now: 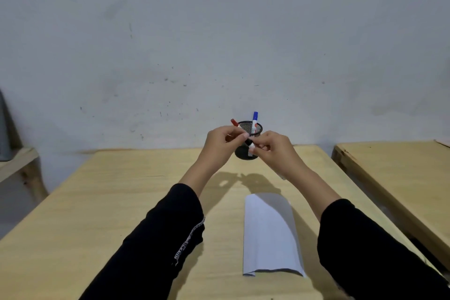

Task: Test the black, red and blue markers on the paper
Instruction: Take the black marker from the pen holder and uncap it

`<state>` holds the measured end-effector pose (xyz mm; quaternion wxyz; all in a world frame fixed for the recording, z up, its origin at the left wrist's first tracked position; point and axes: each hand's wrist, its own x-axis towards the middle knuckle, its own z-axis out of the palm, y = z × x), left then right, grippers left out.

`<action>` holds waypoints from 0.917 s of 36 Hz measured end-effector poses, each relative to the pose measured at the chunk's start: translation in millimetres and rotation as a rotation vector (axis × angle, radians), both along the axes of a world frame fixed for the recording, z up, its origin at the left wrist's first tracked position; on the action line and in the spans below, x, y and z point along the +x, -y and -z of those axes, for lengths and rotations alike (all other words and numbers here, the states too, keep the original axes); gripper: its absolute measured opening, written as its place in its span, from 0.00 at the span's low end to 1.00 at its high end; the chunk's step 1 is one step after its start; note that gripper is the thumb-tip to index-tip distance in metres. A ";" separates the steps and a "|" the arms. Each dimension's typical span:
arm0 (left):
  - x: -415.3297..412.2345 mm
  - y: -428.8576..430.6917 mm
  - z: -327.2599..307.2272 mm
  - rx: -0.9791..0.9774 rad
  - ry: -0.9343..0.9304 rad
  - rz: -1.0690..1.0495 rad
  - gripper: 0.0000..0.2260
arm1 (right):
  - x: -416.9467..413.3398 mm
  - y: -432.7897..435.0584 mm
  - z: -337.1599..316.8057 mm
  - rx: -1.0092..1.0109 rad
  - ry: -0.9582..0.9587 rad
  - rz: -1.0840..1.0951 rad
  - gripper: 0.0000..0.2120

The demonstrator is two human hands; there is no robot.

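A black mesh pen holder (258, 129) stands at the far middle of the wooden table (117, 202). A blue marker (255, 120) stands upright in it, and a red marker (234, 122) leans out over its left rim. In front of the holder both hands are raised together around a black marker (250, 144). My left hand (220, 143) pinches its dark cap end. My right hand (275, 148) grips its white body. Most of this marker is hidden by fingers. A white sheet of paper (267, 234), curled up along its edges, lies on the table below my right forearm.
A second wooden table (394, 178) stands to the right across a narrow gap. A low wooden shelf (17, 163) with a grey object sits at the far left. A scuffed pale wall rises right behind the holder.
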<state>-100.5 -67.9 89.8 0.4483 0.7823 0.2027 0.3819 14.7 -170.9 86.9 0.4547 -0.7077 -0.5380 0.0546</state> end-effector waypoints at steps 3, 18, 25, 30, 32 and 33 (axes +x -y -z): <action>-5.1 2.1 -2.1 -0.010 -0.006 0.005 0.03 | -4.0 5.0 -2.3 -0.027 0.031 -0.022 0.07; -23.7 -7.2 13.0 -0.242 0.302 -0.085 0.04 | 10.1 27.2 -0.4 0.143 -0.423 -0.117 0.07; -11.4 1.7 19.2 -0.375 0.402 -0.011 0.05 | -0.4 20.0 14.0 0.509 -1.089 -0.126 0.05; -1.8 7.6 23.4 -0.426 0.386 0.039 0.04 | -11.3 6.2 20.2 0.557 -1.234 -0.165 0.04; 1.6 8.0 26.3 -0.414 0.331 0.065 0.04 | -16.0 -0.8 22.7 0.483 -1.154 -0.185 0.05; 2.9 7.3 27.6 -0.415 0.305 0.071 0.03 | -17.7 -3.9 23.6 0.461 -1.135 -0.187 0.05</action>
